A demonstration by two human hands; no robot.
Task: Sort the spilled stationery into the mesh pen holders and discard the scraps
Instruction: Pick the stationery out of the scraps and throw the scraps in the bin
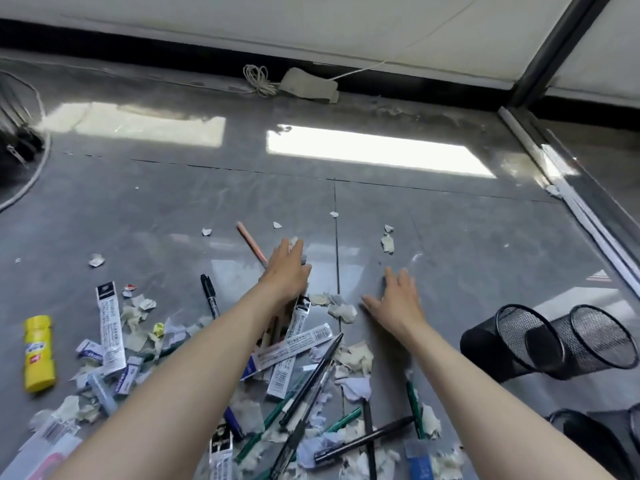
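Spilled stationery lies on the grey floor: black pens (308, 379), green pencils (414, 408), refill packets (110, 330), a black marker (210, 296) and many torn paper scraps (343, 311). My left hand (287, 271) reaches forward over the pile, its fingertips at a scrap beside a pink pencil (252, 244); whether it grips the scrap cannot be told. My right hand (394, 299) hovers low over the floor with fingers spread, holding nothing. Two black mesh pen holders (512, 344) (599, 341) lie on their sides at the right.
A yellow glue stick (38, 351) lies at the left. More mesh holders (595, 441) sit at the lower right corner. A white cable and adapter (308, 86) rest by the far wall. A glass partition rail (568, 188) runs along the right. Loose scraps (388, 242) dot the floor ahead.
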